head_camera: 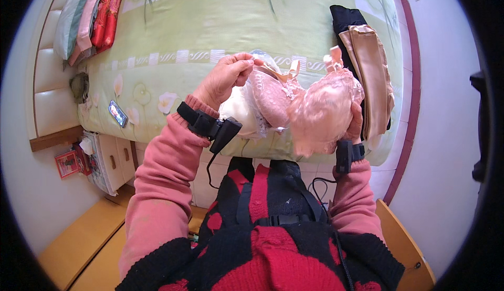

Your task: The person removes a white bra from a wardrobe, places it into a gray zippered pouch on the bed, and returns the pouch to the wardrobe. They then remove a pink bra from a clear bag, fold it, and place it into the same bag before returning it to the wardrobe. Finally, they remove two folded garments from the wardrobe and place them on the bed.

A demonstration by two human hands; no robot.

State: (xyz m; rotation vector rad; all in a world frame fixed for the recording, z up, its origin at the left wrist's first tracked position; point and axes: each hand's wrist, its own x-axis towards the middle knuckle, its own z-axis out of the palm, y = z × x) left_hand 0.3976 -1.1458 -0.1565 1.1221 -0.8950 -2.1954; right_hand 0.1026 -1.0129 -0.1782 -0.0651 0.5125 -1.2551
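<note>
A pink lace bra (323,106) hangs between my hands above the near edge of the bed. My left hand (226,76) pinches its strap and side band between thumb and fingers. At its other end, my right hand (355,123) grips the right cup from behind; the cup hides some of the fingers. Behind the left cup, a cream-white bra (238,111) with lace trim lies on the bed, partly covered by the pink one. Just right of my right hand, folded beige satin cloth (372,78) rests on folded black cloth (346,15).
The bed (220,23) has a green floral sheet. A phone (117,113) lies toward its left, near a dark bundled item (80,87). Folded bedding (88,19) is stacked by the padded headboard (54,70). A nightstand (114,159) stands at lower left. Wrist-strap cables hang near my body.
</note>
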